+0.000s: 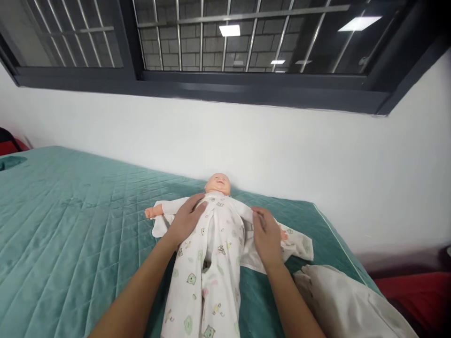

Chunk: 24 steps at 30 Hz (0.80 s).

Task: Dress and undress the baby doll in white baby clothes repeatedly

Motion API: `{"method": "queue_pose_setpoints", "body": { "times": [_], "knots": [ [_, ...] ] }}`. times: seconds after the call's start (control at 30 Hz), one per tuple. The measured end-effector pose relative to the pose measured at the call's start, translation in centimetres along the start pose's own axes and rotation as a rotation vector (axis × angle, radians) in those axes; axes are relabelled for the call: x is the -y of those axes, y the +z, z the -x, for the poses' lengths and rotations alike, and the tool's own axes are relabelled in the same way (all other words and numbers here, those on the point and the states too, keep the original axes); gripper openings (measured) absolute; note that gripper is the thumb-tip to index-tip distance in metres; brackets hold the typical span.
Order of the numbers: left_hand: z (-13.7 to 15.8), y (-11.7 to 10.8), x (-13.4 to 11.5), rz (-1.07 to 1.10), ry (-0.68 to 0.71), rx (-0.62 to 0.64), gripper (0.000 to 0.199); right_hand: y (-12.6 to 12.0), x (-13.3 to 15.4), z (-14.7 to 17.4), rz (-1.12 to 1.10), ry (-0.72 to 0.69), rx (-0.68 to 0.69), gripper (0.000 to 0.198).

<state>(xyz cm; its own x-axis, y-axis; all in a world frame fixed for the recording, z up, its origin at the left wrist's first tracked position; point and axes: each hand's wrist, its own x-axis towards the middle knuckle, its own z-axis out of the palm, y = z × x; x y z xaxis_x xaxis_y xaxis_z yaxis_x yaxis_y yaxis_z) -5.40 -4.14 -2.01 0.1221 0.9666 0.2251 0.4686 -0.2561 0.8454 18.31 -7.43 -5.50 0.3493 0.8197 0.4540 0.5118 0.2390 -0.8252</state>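
A baby doll (pixel 219 184) lies face up on a green quilted cover (pixel 81 225), its head near the wall. White clothing with small animal prints (pixel 192 279) covers its body and legs. My left hand (pixel 188 217) rests on the chest beside the doll's outstretched arm, fingers extended. At the other shoulder, my right hand (pixel 267 232) has its thumb and fingers pinched on the white sleeve (pixel 243 209). Beyond that hand, a printed sleeve (pixel 299 242) lies spread out, and part of the doll's hand (pixel 283 234) shows near it.
A crumpled off-white cloth (pixel 341 300) lies at the right front. The white wall (pixel 282 150) rises behind the cover, below a dark-framed window (pixel 211 89) with metal bars. Something red (pixel 416 300) sits low at the right.
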Motion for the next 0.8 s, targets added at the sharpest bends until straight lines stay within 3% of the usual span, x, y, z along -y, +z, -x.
{"method": "queue_pose_setpoints", "body": {
  "times": [0.1,0.23,0.47,0.63,0.8],
  "knots": [
    [0.3,0.1,1.8,0.129,-0.062,0.027,0.047,1.8,1.8,1.2,-0.092,-0.019,0.201,0.033],
    [0.1,0.3,1.8,0.17,-0.049,0.073,0.049,2.7,2.9,1.9,-0.231,0.093,0.37,0.046],
    [0.8,-0.4,1.4,0.238,-0.005,0.061,0.043,2.4,3.2,1.7,-0.229,0.162,0.441,0.061],
    [0.6,0.1,1.9,0.28,0.045,-0.015,0.021,2.4,3.4,1.7,-0.181,0.12,0.462,0.061],
    [0.6,0.7,2.1,0.197,0.253,-0.155,0.014,2.4,3.9,1.9,-0.073,0.01,0.477,0.059]
  ]
}}
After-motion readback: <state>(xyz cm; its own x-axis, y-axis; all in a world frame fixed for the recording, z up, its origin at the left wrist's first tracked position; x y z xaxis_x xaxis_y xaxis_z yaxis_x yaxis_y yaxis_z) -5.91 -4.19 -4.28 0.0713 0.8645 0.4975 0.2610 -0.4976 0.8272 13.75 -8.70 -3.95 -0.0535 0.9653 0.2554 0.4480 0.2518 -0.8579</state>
